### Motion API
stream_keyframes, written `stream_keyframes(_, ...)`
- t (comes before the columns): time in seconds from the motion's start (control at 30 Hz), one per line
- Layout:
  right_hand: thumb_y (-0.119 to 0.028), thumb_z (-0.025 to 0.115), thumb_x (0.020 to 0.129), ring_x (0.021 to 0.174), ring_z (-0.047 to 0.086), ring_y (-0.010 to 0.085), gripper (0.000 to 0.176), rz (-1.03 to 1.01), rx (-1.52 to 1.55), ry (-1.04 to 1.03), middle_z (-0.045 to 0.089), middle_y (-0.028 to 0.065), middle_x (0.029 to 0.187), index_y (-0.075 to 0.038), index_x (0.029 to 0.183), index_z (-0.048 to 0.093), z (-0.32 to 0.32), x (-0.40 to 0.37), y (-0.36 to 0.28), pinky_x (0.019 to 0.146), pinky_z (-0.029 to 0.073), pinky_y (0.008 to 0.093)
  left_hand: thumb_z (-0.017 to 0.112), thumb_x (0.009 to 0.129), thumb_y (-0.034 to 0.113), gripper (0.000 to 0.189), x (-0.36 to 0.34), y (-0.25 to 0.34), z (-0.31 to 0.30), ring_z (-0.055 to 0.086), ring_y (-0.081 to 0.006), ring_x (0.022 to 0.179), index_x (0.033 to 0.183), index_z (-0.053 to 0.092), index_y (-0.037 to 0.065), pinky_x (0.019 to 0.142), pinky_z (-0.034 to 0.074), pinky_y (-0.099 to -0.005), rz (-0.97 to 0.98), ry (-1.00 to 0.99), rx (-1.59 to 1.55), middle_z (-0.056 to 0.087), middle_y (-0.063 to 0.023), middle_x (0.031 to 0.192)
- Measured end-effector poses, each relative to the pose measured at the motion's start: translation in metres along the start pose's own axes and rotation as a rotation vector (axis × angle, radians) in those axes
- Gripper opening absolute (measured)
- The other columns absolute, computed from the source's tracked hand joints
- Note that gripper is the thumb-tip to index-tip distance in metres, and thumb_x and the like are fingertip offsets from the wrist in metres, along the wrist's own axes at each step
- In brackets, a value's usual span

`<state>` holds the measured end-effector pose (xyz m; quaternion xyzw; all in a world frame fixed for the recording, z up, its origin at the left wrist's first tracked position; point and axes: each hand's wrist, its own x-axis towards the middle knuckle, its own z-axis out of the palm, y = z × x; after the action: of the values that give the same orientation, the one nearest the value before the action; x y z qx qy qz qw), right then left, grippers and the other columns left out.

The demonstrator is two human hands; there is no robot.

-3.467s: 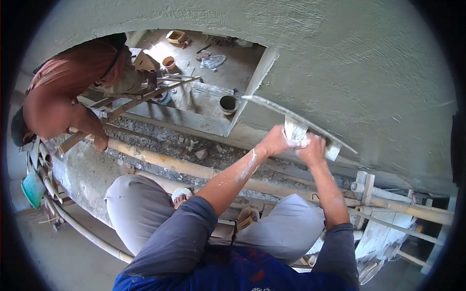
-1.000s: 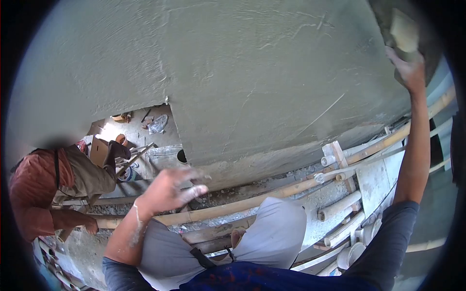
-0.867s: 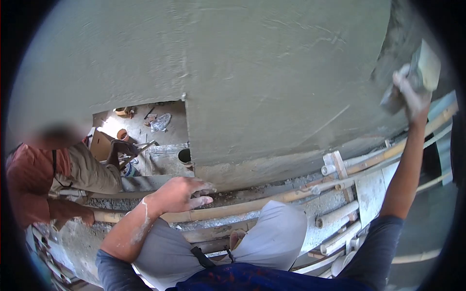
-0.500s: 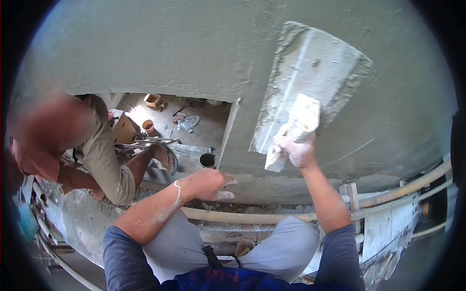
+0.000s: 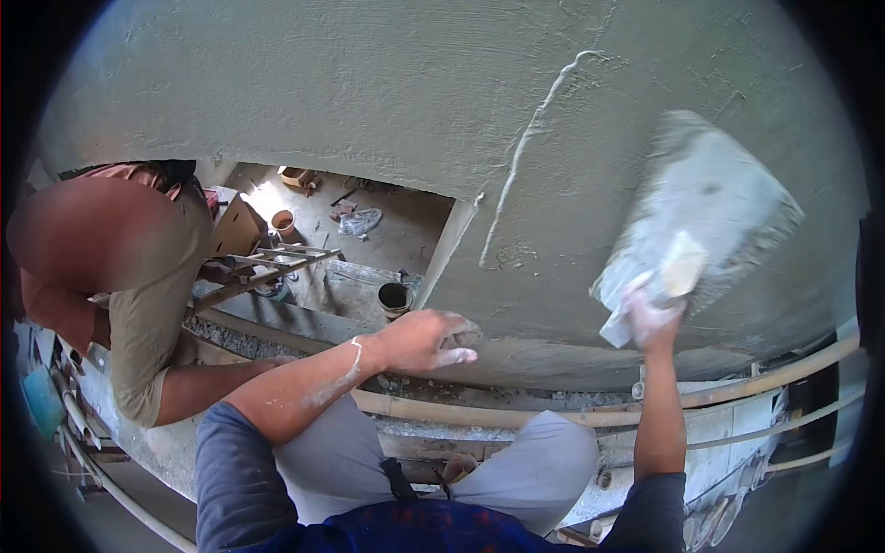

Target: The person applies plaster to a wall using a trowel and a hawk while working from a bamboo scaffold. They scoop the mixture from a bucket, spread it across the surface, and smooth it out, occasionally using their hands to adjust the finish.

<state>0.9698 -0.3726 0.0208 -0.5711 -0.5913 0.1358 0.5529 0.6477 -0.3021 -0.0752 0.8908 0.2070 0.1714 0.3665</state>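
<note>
My right hand (image 5: 653, 321) is wrapped round the handle of a wide plastering float (image 5: 714, 189), whose face is smeared with wet plaster. The float lies close against the grey plastered wall (image 5: 369, 101), its far edge blurred. To its left, a raised ridge of plaster (image 5: 524, 147) runs down the wall. My left hand (image 5: 429, 341) holds nothing, thumb and fingers apart, in front of the wall's lower part. White plaster coats its fingertips and streaks the forearm.
A co-worker (image 5: 152, 304) crouches at the left by a wall opening. Beyond it are a dark bucket (image 5: 395, 297), a small ladder (image 5: 277, 267) and a cardboard box (image 5: 238, 229). Bamboo poles (image 5: 498, 413) cross in front of my knees. A teal container (image 5: 44, 403) sits far left.
My right hand has carried the float right and down, exposing the plaster ridge. My left hand has shifted slightly right. The co-worker has changed posture, with the leg drawn away from the opening.
</note>
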Motion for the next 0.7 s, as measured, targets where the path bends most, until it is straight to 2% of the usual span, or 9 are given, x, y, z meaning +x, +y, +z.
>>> stream_keyframes(0.1,-0.015,0.07,0.064,0.067,0.063,0.0306,0.023,-0.115,-0.552,-0.34,0.063,0.0177,0.072,0.001,0.078,0.063,0.025,-0.022,0.03,0.064,0.052,0.0377,0.057,0.086,0.043,0.05,0.013,0.003,0.011,0.062,-0.0344,0.087,0.115,0.057,0.003,0.075,0.049,-0.0437,0.097,-0.044,0.131,0.062,-0.0174,0.101)
stream_keyframes(0.13,-0.021,0.072,0.06,0.069,0.064,0.036,0.028,-0.105,-0.727,-0.467,0.064,0.0215,0.072,0.001,0.075,0.064,0.035,-0.025,0.039,0.067,0.052,0.0406,0.057,0.086,0.043,0.05,0.015,0.0,0.012,0.062,-0.0348,0.088,0.116,0.056,0.002,0.075,0.049,-0.0439,0.124,-0.114,0.156,0.062,-0.0177,0.102)
stream_keyframes(0.17,-0.022,0.07,0.062,0.07,0.063,0.0383,0.025,-0.049,-0.894,-0.588,0.064,0.021,0.071,0.0,0.072,0.065,0.049,-0.027,0.034,0.068,0.051,0.0441,0.056,0.086,0.043,0.05,0.014,-0.004,0.019,0.062,-0.0352,0.089,0.116,0.056,0.002,0.076,0.049,-0.0441,0.15,-0.178,0.183,0.062,-0.0179,0.103)
stream_keyframes(0.2,-0.021,0.067,0.063,0.072,0.063,0.0387,0.024,-0.084,-0.943,-0.698,0.064,0.0208,0.074,-0.001,0.076,0.066,0.057,-0.029,0.06,0.07,0.051,0.0445,0.056,0.086,0.042,0.051,0.012,-0.006,0.022,0.062,-0.0356,0.091,0.116,0.055,0.002,0.077,0.049,-0.0443,0.176,-0.239,0.211,0.062,-0.0181,0.104)
stream_keyframes(0.27,-0.021,0.066,0.064,0.074,0.063,0.0384,0.025,-0.081,-1.046,-0.714,0.065,0.0207,0.077,-0.002,0.079,0.067,0.072,-0.025,0.085,0.072,0.052,0.0432,0.056,0.086,0.042,0.05,0.004,0.003,0.01,0.061,-0.0376,0.091,0.117,0.055,0.003,0.08,0.048,-0.0452,0.162,-0.263,0.172,0.062,-0.0206,0.101)
stream_keyframes(0.37,-0.021,0.067,0.063,0.074,0.064,0.0373,0.026,-0.09,-1.04,-0.646,0.065,0.0195,0.078,-0.002,0.081,0.067,0.072,-0.004,0.091,0.072,0.052,0.0416,0.056,0.086,0.042,0.05,-0.004,0.006,0.002,0.061,-0.0384,0.089,0.118,0.055,0.004,0.079,0.048,-0.0456,0.146,-0.239,0.167,0.063,-0.0224,0.094)
stream_keyframes(0.53,-0.021,0.071,0.061,0.068,0.065,0.0321,0.029,-0.129,-0.888,-0.426,0.066,0.0155,0.075,-0.005,0.084,0.068,0.045,0.044,-0.015,0.066,0.053,0.0386,0.053,0.088,0.044,0.052,-0.001,-0.002,0.002,0.06,-0.0386,0.092,0.118,0.054,0.002,0.08,0.048,-0.0457,0.147,-0.259,0.158,0.062,-0.0213,0.102)
stream_keyframes(0.6,-0.019,0.07,0.061,0.067,0.064,0.032,0.025,-0.295,-0.823,-0.338,0.065,0.0157,0.071,-0.004,0.081,0.067,0.031,0.07,-0.054,0.062,0.052,0.0373,0.053,0.088,0.044,0.052,0.002,-0.005,0.003,0.06,-0.0389,0.093,0.118,0.054,0.002,0.08,0.048,-0.0454,0.155,-0.275,0.146,0.061,-0.0211,0.105)
stream_keyframes(0.7,-0.019,0.073,0.06,0.065,0.064,0.0304,0.034,-0.489,-0.93,-0.239,0.065,0.0136,0.072,0.0,0.087,0.064,0.017,0.109,-0.131,0.064,0.051,0.0376,0.053,0.088,0.046,0.054,0.007,-0.008,0.008,0.059,-0.0393,0.094,0.118,0.054,0.0,0.082,0.048,-0.0454,0.182,-0.271,0.11,0.06,-0.021,0.107)
